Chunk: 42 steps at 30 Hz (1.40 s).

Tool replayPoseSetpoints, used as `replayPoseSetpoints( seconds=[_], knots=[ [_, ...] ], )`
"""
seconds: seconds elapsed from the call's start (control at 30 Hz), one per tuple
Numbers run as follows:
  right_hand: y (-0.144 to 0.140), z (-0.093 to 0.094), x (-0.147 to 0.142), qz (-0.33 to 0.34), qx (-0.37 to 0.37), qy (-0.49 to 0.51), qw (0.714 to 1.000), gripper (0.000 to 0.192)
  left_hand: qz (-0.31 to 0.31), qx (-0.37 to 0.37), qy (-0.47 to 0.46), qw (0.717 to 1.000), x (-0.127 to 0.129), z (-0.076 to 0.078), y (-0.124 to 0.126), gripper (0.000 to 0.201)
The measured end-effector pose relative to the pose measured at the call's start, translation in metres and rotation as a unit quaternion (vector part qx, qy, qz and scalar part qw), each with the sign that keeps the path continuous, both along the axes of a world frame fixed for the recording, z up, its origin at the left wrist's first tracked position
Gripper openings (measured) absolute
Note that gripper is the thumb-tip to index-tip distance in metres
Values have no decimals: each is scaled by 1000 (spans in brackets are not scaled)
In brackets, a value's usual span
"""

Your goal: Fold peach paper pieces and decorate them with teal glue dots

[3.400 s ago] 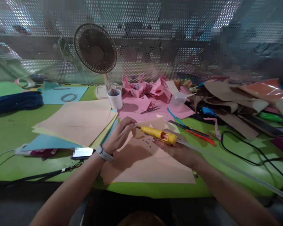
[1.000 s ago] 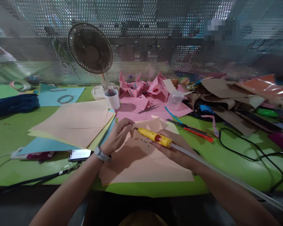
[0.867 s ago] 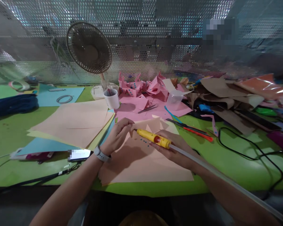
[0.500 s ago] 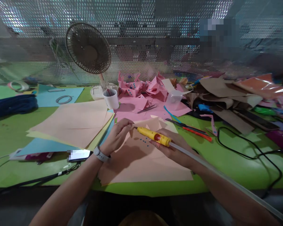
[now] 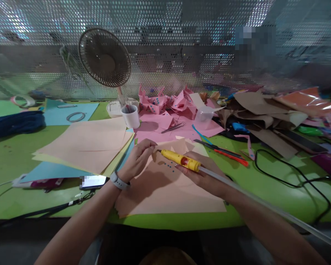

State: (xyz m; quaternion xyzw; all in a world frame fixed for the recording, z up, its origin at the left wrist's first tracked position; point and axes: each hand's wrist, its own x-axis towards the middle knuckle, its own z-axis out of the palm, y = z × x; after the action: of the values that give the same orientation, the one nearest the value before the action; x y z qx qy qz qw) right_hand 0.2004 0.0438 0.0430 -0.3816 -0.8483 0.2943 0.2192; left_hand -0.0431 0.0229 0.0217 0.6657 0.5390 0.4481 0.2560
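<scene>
My right hand (image 5: 202,169) is wrapped round a yellow hot glue gun (image 5: 179,159), and a long translucent glue stick (image 5: 251,193) runs out of its back end along my forearm. Its dark tip points left, close to the fingertips of my left hand (image 5: 139,156). Those fingers are closed in a pinch on a small folded peach paper piece (image 5: 154,154), partly hidden by them. Both hands are over a stack of peach paper sheets (image 5: 176,198). Several small blue dots (image 5: 168,166) lie on the sheets below the glue gun.
Behind the hands are pink folded paper shapes (image 5: 160,103), tweezers (image 5: 173,127) and a white cup (image 5: 131,117). A fan (image 5: 105,60) stands at the back. To the right lie a red-and-black cutter (image 5: 231,156), a black cable (image 5: 287,180) and brown paper scraps (image 5: 253,106). A phone (image 5: 93,181) lies left.
Both hands, the glue gun and the paper piece keep almost the same place. The whole view shifts very slightly; the rear of the glue stick sits a little higher.
</scene>
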Motion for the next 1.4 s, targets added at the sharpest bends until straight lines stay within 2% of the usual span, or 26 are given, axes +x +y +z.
replayPoseSetpoints(
  seconds=[0.7,0.83,0.97,1.1,1.2,1.3,1.4],
  knots=[
    [2,-3,0,11,13,-1,1000,15,5,-1,-8,1000,0,-1,0,22],
    [5,-1,2,6,50,15,999,13,16,-6,-20,1000,-1,-1,2,23],
    [5,12,8,0,107,60,992,16,11,-10,-32,999,-3,1,2,25],
    [5,33,30,-33,188,78,978,19,5,-1,-31,1000,-4,4,1,27],
    [18,42,61,-51,259,56,963,25,14,-5,-46,999,-4,6,2,27],
    [47,35,102,-63,308,18,949,25,18,-16,-71,997,-4,10,2,26],
    [83,16,142,-95,318,-58,941,28,17,-22,-85,996,-4,11,2,25]
  ],
)
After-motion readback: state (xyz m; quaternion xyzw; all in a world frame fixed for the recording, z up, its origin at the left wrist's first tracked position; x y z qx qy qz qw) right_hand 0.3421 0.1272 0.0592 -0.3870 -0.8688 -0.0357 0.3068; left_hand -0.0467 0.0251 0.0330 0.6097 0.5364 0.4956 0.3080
